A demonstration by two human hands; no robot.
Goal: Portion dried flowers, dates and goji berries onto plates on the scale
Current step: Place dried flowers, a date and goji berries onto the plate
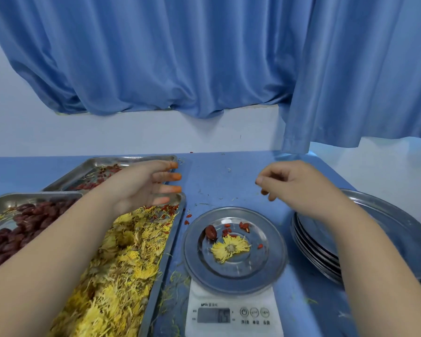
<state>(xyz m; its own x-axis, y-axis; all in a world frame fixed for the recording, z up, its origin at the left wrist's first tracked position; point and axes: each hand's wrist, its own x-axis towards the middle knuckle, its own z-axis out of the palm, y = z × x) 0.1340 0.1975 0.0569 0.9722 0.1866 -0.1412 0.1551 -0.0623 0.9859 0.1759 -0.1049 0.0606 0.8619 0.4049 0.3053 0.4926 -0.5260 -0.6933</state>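
1. White digital scale (232, 300) bears a round steel plate (233, 276): crumbly, featherlight yellow dried flower (230, 248), dark red date (210, 232), red goji berries (244, 226)
2. I'd scoop the flower from beneath
3. Left hand (136, 190): fingers (165, 176) splayed, empty; right hand (294, 183): curled, contents unclear

scale (233, 310) readout blurred, button labels too small to read. near tray (178, 229) cut off at lower left; left forearm (58, 239) covers part of its dates (34, 215) and flowers (131, 251). right forearm (374, 251) hides part of plate stack (311, 244). right hand (294, 183) fingertips curled under, contents unclear.
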